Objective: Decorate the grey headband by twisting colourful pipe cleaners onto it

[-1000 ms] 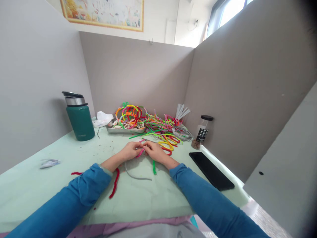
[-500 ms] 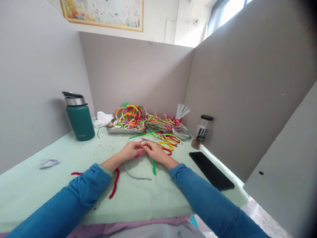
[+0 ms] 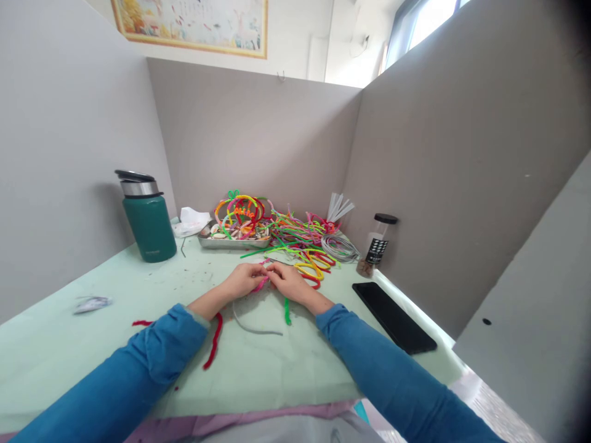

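Observation:
Over the middle of the green-covered table [image 3: 258, 375], my left hand [image 3: 243, 281] and my right hand [image 3: 287, 281] meet at the fingertips. Both are closed on a pink pipe cleaner [image 3: 262, 284], most of it hidden by the fingers. Below my left wrist lies a dark red pipe cleaner [image 3: 213, 344], partly under the arm. A thin grey wire [image 3: 258, 332] curves over the cloth between the forearms. The end of a green pipe cleaner [image 3: 287, 312] shows under my right hand. Yellow and red pipe cleaner loops [image 3: 314, 271] lie just beyond that hand.
A metal tray [image 3: 235, 244] with pieces and a colourful pipe cleaner shape stands at the back, beside a heap of pipe cleaners [image 3: 300, 231] and a grey wire coil [image 3: 340, 248]. A green bottle [image 3: 150, 227] stands left; a clear jar [image 3: 376, 246] and black phone [image 3: 394, 317] are right.
My right fingers have shifted very slightly at the pink pipe cleaner. Everything else looks the same.

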{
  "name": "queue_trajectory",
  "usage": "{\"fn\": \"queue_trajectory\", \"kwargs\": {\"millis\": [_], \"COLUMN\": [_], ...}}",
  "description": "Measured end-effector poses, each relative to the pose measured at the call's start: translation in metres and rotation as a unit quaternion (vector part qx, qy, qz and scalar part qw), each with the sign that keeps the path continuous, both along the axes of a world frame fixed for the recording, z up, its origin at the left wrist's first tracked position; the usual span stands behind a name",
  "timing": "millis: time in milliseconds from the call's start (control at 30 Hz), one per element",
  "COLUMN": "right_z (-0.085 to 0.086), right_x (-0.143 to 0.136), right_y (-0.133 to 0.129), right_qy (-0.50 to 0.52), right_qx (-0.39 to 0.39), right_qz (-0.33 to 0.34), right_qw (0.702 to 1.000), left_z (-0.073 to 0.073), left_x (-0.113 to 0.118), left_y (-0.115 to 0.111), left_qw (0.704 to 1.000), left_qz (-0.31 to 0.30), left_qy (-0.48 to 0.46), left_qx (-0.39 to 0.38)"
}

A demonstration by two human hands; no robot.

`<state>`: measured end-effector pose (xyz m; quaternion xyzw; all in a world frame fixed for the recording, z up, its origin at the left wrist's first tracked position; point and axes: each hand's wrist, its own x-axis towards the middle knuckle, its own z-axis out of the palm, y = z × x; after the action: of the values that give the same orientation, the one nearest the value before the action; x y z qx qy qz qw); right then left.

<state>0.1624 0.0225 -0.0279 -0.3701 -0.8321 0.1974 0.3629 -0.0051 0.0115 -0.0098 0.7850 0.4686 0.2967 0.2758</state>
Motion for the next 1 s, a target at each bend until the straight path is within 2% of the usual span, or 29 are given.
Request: {"fn": "queue_trajectory", "kwargs": {"millis": [233, 1000], "right_z": [-0.0023, 0.0018], "right_x": [0.0005, 0.0001], "right_y": [0.0024, -0.0022], "right_qy": [-0.001, -0.015], "right_qx": [-0.001, 0.014], "right_qz": [0.017, -0.002], "right_qw": [1.0, 1.0], "left_z": [-0.0024, -0.0049], "left_x": [-0.0015, -0.0038], "left_y": [0.0021, 0.0048], "left_qw": [1.0, 1.0], "left_qz": [-0.004, -0.016], "left_qy": [-0.001, 0.007], "left_qx": [-0.005, -0.007]}}
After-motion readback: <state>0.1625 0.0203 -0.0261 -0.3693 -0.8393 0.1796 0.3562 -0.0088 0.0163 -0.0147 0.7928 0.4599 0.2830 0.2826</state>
